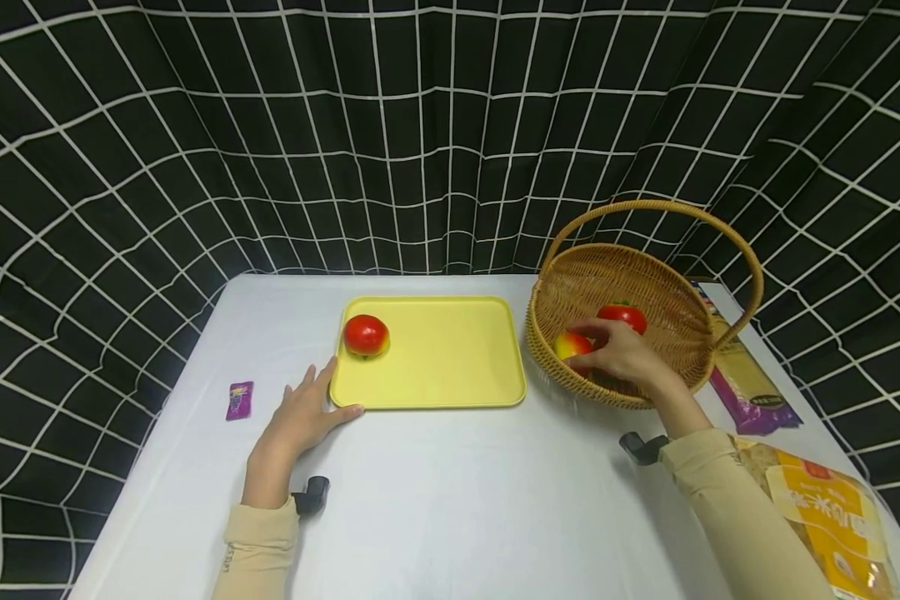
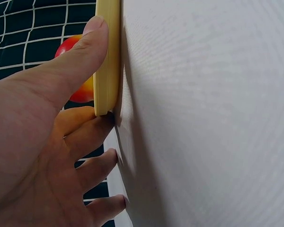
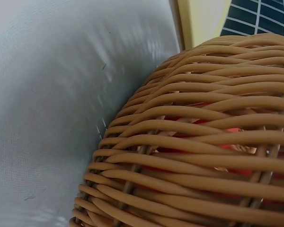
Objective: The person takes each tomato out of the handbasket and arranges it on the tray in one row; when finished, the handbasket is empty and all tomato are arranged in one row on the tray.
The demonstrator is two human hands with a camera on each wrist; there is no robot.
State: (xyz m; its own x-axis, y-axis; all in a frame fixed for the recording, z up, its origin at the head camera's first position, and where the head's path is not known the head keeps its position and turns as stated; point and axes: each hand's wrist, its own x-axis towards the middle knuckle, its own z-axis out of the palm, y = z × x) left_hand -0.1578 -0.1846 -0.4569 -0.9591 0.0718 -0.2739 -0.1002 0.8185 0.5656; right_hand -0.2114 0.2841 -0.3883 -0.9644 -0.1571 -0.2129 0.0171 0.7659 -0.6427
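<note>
My right hand (image 1: 621, 357) reaches into a wicker basket (image 1: 667, 292), fingers and thumb around a red-and-yellow fruit (image 1: 570, 345). A red fruit with a green top (image 1: 624, 317) lies beside it in the basket. In the right wrist view the woven basket wall (image 3: 199, 137) hides the hand, and red shows through the gaps. My left hand (image 1: 305, 414) is spread at the near left corner of a yellow tray (image 1: 450, 358), its thumb (image 2: 87, 54) along the rim. Another red-and-yellow fruit (image 1: 365, 335) sits at the tray's left side.
A small purple packet (image 1: 239, 401) lies left of the tray. Right of the basket is a gold-and-purple bag (image 1: 753, 383), with a yellow-orange food bag (image 1: 825, 517) nearer the front. The basket's tall handle (image 1: 652, 205) arches above it. A black gridded curtain (image 1: 435, 142) stands behind the white table (image 1: 457, 500).
</note>
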